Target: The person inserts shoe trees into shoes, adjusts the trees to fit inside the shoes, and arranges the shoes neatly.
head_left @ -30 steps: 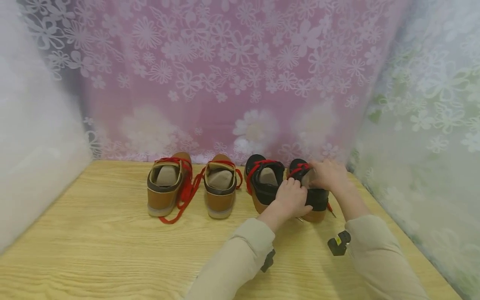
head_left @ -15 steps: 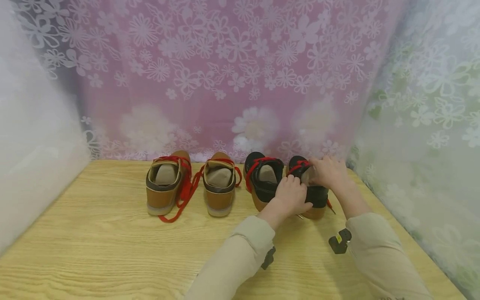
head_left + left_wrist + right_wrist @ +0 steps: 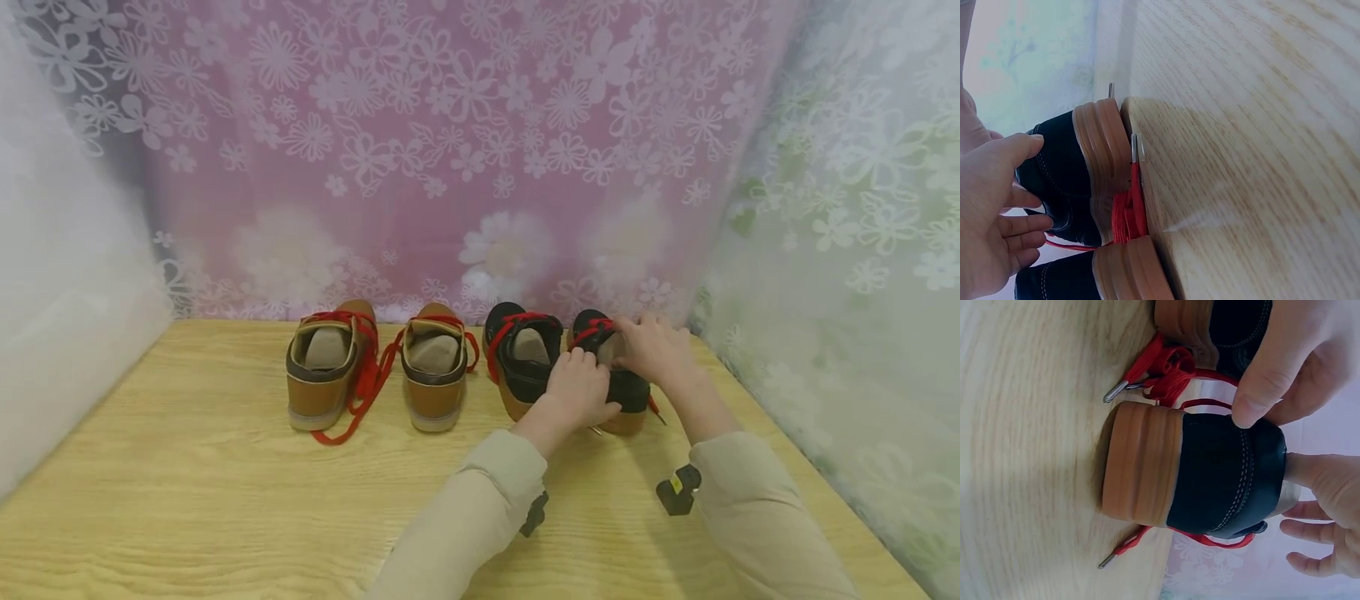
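The rightmost black shoe [image 3: 628, 392], with a tan sole and red laces, stands heel toward me. My left hand [image 3: 577, 392] holds its heel, thumb on the back and fingers along its left side. From the right, my right hand [image 3: 656, 354] reaches over the collar. In the right wrist view, one digit of the right hand [image 3: 1335, 506] dips in beside the beige stuffing [image 3: 1286, 499], while the other fingers spread past the shoe's right side. The second black shoe [image 3: 527, 379] stands just left. The right hand's deeper fingertip is hidden.
Two brown shoes with red laces, one brown shoe [image 3: 318, 392] and another brown shoe [image 3: 435, 396], stand left in the row on the wooden table [image 3: 225, 500]. A loose red lace [image 3: 345, 433] trails between them. A flowered pink curtain [image 3: 450, 167] hangs behind; a pale curtain [image 3: 847, 292] borders the right.
The head view has drifted slightly, so everything sits a little further left in it. Both hands keep their places on the rightmost black shoe.
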Available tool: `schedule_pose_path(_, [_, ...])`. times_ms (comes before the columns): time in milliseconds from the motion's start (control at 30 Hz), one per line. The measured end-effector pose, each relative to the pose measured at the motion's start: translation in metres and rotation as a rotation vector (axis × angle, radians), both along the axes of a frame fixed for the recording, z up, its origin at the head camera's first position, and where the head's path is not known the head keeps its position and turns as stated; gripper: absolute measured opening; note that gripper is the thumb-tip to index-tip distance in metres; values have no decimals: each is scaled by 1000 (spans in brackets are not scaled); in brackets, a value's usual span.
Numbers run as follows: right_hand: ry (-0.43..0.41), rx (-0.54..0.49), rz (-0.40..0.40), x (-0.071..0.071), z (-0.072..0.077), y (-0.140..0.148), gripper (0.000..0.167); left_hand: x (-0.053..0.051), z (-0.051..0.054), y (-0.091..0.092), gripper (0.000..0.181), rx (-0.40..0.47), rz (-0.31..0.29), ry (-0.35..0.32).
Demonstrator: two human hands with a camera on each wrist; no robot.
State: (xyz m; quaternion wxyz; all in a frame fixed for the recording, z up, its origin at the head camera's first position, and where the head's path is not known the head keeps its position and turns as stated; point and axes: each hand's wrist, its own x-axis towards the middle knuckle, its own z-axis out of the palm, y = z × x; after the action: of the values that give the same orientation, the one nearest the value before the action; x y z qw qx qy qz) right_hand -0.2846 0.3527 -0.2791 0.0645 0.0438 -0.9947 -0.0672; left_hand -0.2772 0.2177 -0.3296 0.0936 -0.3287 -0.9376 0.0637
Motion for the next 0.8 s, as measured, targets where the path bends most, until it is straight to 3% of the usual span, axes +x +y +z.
schedule_pose_path(567, [67,-4,6,-2,-9,5,62,-1,1,1,62,4,0,-1])
schedule_pose_path(800, [37,-35,-13,-5,-13,6,60,-1,0,1,62,2,6,-4])
